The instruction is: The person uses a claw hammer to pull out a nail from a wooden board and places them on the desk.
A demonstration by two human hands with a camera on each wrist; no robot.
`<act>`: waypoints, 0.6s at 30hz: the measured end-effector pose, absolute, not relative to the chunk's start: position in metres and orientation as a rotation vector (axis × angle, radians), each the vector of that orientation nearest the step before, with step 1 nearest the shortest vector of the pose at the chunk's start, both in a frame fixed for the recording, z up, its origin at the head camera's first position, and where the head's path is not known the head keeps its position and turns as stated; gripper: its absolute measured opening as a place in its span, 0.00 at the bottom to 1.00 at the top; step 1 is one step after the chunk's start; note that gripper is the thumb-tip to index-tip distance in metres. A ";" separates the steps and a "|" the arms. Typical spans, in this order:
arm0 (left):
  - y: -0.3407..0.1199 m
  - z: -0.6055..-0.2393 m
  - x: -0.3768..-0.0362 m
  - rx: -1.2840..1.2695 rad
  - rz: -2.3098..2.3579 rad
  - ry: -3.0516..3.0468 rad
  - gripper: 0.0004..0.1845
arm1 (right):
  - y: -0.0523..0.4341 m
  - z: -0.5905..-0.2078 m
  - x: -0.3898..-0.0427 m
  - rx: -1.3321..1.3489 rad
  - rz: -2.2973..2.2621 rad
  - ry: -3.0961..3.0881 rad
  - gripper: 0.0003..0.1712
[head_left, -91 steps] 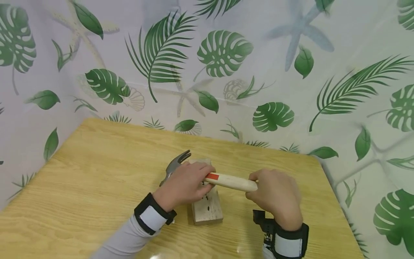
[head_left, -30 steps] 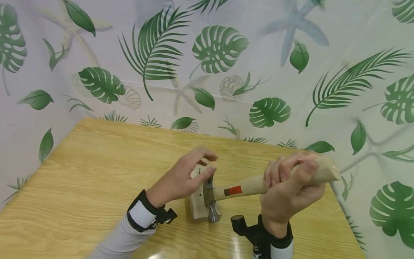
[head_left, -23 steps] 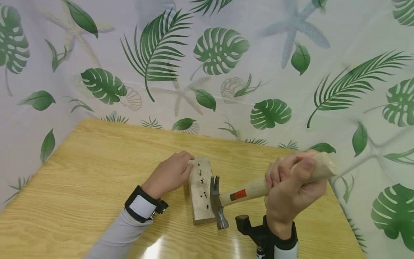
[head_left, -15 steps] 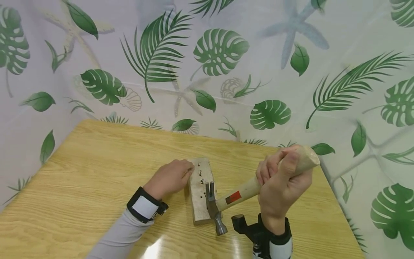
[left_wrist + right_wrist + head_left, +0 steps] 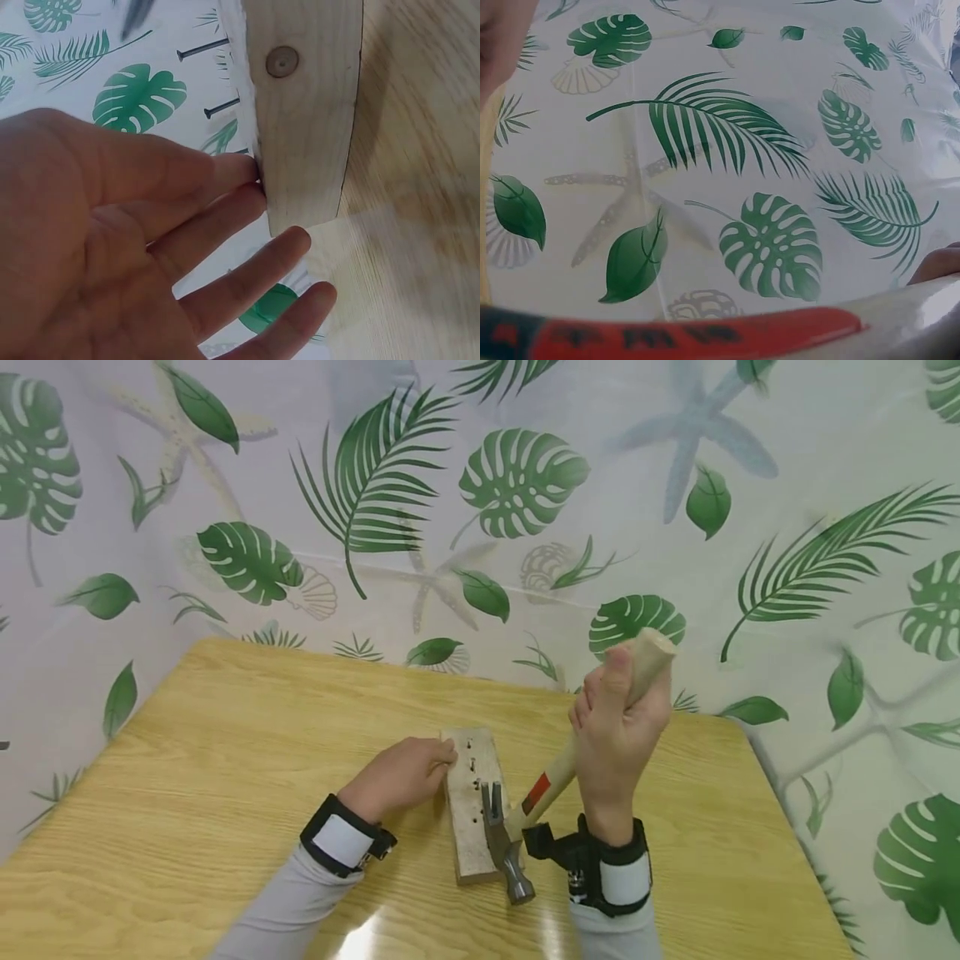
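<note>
My right hand [image 5: 618,727] grips the wooden handle of a claw hammer [image 5: 551,781], tilted with the butt end up. The steel head hangs over the right side of a wooden block [image 5: 472,852]; whether they touch I cannot tell. Several nails [image 5: 472,766] stand in the block's top. At the block's far left edge rests my left hand [image 5: 397,777]. In the left wrist view its fingertips [image 5: 240,169] touch the block's edge near the nails, while the other fingers stretch out loosely. Close up in the right wrist view is the handle's red label [image 5: 705,334].
Block and hands are on a yellow wood-grain table [image 5: 247,735]. Behind and beside it hangs a white cloth [image 5: 450,493] printed with green leaves and starfish. A dark wrist camera mount [image 5: 551,843] juts out close to the hammer handle.
Earlier both hands were on the hammer; my left hand then let go and moved to the block. Lately my right hand has risen and shifted left, tilting the handle more steeply.
</note>
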State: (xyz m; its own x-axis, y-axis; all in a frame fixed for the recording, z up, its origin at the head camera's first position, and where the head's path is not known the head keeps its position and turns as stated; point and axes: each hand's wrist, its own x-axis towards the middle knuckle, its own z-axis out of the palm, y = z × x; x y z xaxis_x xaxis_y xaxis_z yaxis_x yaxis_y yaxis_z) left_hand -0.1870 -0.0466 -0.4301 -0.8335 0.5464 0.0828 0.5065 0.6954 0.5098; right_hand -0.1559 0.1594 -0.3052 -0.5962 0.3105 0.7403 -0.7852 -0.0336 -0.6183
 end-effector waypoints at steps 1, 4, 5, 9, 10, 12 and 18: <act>-0.046 -0.430 -0.187 0.894 0.805 2.833 0.14 | 0.157 -0.305 -0.162 0.522 1.730 -1.491 0.07; -0.044 -0.430 -0.188 0.934 0.789 2.857 0.14 | 0.152 -0.305 -0.181 0.516 1.701 -1.619 0.07; -0.044 -0.430 -0.189 0.939 0.791 2.863 0.15 | 0.150 -0.306 -0.187 0.519 1.699 -1.651 0.08; -0.044 -0.429 -0.190 0.916 0.822 2.856 0.16 | 0.138 -0.307 -0.209 0.481 1.674 -1.782 0.09; -0.044 -0.429 -0.190 0.906 0.830 2.850 0.16 | 0.135 -0.308 -0.215 0.467 1.662 -1.815 0.09; -0.045 -0.430 -0.190 0.893 0.832 2.842 0.16 | 0.129 -0.310 -0.224 0.430 1.650 -1.877 0.09; -0.049 -0.431 -0.190 0.893 0.820 2.855 0.16 | 0.111 -0.315 -0.247 0.350 1.612 -2.020 0.14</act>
